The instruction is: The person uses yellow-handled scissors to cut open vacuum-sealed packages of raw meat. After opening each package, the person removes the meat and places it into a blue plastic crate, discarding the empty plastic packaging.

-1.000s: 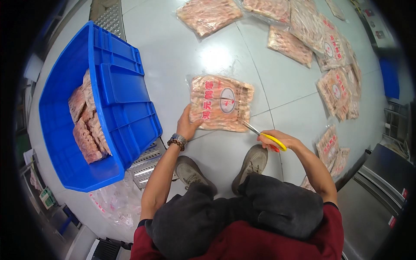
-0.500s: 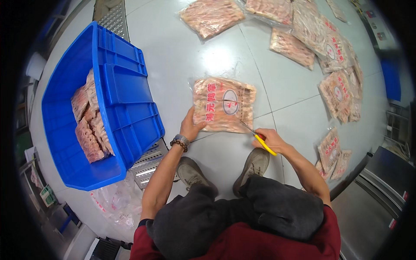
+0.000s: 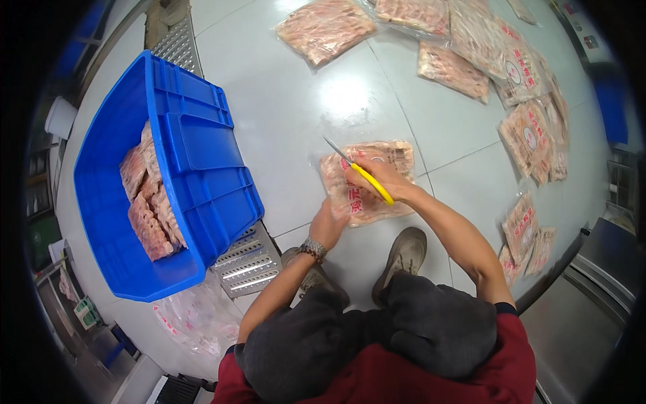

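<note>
Flat on the floor before my feet lies a clear plastic bag of frozen meat with red print. My left hand is closed on its near left corner, thumb over the top. Above the bag, my right hand grips scissors with yellow handles. Their metal blades point to the far left, past the bag's far left edge, and look nearly closed. The right hand covers part of the bag's middle, so I cannot tell whether the plastic is cut there.
On the left a blue bin lies tipped, with unwrapped frozen slabs inside. A metal drain grate and crumpled plastic bags are near it. More bagged meat is spread far off and along the right. A steel cabinet stands lower right.
The bag has slid slightly toward me and to the right. My right hand has brought the scissors from its near right edge over to its far left side. My left hand shifted along with the bag.
</note>
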The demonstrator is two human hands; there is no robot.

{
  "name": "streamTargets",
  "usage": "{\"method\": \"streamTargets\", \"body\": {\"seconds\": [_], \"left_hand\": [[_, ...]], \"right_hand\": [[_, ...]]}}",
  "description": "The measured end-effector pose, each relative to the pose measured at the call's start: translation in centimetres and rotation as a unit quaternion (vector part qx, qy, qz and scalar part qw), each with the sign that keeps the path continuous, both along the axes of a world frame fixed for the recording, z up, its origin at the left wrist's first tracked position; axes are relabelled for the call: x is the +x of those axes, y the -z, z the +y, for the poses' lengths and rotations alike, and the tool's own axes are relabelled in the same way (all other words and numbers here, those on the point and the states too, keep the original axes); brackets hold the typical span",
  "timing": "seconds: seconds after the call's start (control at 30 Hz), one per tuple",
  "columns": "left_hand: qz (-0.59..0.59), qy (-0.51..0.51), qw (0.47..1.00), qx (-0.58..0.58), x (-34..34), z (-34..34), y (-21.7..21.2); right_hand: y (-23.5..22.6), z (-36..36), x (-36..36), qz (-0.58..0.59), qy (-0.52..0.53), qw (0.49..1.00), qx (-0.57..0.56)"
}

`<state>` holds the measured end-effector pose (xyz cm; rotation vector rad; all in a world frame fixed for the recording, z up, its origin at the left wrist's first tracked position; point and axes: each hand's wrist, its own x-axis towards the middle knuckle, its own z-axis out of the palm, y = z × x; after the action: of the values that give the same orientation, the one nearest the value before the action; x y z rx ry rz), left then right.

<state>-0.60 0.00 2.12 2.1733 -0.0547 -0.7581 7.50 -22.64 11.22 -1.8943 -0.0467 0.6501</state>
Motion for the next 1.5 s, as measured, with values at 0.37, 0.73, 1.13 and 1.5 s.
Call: {"method": "streamTargets", "body": {"seconds": [0.37, 0.73, 1.13, 1.5], "left_hand": [[-0.276, 0.12, 0.949, 0.09, 6.4, -2.1, -1.8], [-0.278, 0.099, 0.952, 0.08, 6.1, -3.3, -0.3], [-0.275, 0.066, 0.959, -0.005, 6.2, -1.7, 0.8], [-0.083, 0.088, 0.978, 0.171, 3.4, -1.0, -5.4]], "right_hand": [[1.7, -7.5, -10.6, 0.256, 0.02, 0.966, 0.012], [2.5, -2.3, -4.5, 0.04, -0.041, 0.996, -0.068], [1.7, 0.9, -1.3, 0.211, 0.066, 0.975, 0.038], [3.7, -3.7, -13.8, 0.318, 0.204, 0.908, 0.181]]}}
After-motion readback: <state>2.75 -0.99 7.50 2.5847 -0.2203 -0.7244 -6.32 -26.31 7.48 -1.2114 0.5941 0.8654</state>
